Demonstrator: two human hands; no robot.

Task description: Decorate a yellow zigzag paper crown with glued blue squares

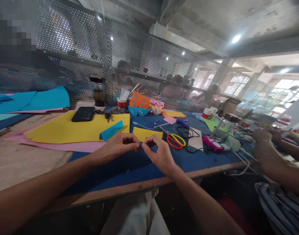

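My left hand and my right hand meet over the dark blue sheet on the table, fingertips pinched together at one spot. Whatever lies between the fingertips is too small to make out. Just behind the hands lies a small yellow paper piece. A light blue paper strip rests on a large yellow sheet behind my left hand. Scissors with red and yellow handles lie to the right of my right hand.
A black phone and keys lie on the yellow sheet. Orange and blue dotted paper shapes, paper cups and a jar stand near the mesh screen. Another person's arms work at the right, near a glass and cables.
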